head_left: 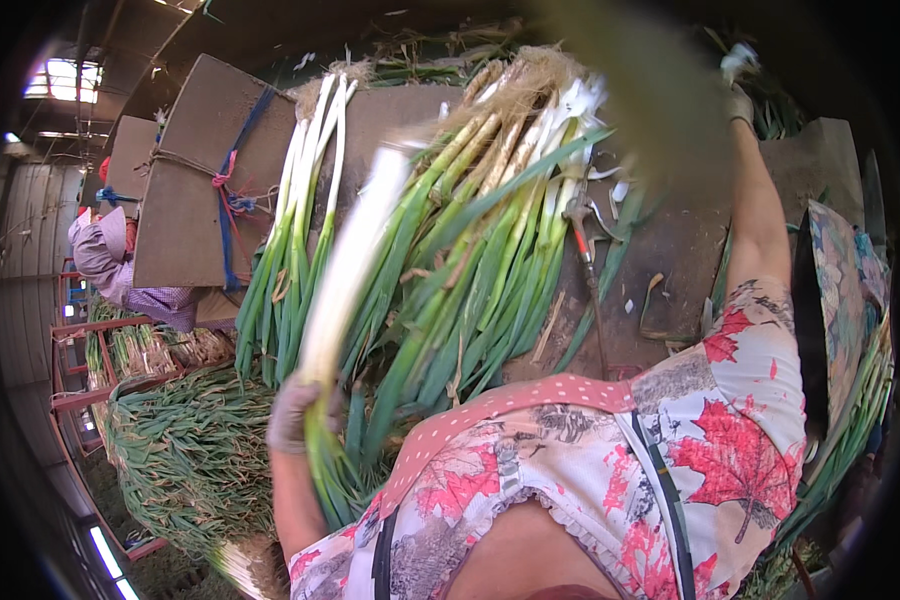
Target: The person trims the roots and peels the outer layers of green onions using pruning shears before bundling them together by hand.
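Note:
My left hand [298, 412], in a pale glove, is closed round the green part of a green onion [362, 255] near my body. The onion's white stalk slants up, smeared by motion. Just beyond it a heap of green onions [515, 190] lies with brown roots to the far side and leaves toward me. At the far right, my outstretched right hand [739, 104], also gloved, is closed beside a whitish wisp [739, 62]; what it grips is unclear. A metal nozzle tool [582, 235] with a red part lies right of the heap.
Cleaned green onions [305, 200] lie left of the heap. A brown board [195, 180] with blue and pink ties stands behind them. Bundled onions [190, 450] are stacked at lower left, near another person [115, 255]. A blurred strip [635, 90] covers the upper right.

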A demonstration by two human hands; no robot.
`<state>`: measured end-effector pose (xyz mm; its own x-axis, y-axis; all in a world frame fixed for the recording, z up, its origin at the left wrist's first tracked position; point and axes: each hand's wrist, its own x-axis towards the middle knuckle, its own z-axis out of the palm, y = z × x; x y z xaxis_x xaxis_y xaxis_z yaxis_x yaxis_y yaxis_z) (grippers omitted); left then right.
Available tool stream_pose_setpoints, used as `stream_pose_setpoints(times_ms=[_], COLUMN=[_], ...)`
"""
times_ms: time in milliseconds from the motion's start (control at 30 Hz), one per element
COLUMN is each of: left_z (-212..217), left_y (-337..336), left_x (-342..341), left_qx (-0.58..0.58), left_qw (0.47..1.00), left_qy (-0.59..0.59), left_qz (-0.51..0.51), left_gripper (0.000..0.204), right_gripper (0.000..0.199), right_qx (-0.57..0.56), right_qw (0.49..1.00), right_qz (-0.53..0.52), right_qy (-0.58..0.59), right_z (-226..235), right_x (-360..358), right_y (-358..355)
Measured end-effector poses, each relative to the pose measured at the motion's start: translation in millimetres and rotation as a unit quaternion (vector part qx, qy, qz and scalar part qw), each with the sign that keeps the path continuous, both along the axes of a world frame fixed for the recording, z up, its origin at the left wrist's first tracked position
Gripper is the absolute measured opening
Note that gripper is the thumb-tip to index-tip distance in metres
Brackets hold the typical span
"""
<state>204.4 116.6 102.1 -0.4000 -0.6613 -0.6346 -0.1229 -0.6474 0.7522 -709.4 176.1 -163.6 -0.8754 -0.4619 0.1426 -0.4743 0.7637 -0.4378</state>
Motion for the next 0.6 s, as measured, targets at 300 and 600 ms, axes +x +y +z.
stream_pose_setpoints(times_ms=[300,600], left_z=[157,-110], left_y=[-210,-122], left_x=[19,-219], left_qx=[-0.451,-0.376], left_qw=[0.849,0.845], left_qy=[-0.271,-0.15], left_qz=[0.043,-0.349], left_gripper=[0.038,0.063], right_gripper=[0.086,0.1], right_qx=[-0.013,0.135], right_qw=[0.989,0.98], right_qz=[0.146,0.138], right_qy=[0.007,-0.053], right_z=[39,6], right_x=[399,499], right_y=[40,88])
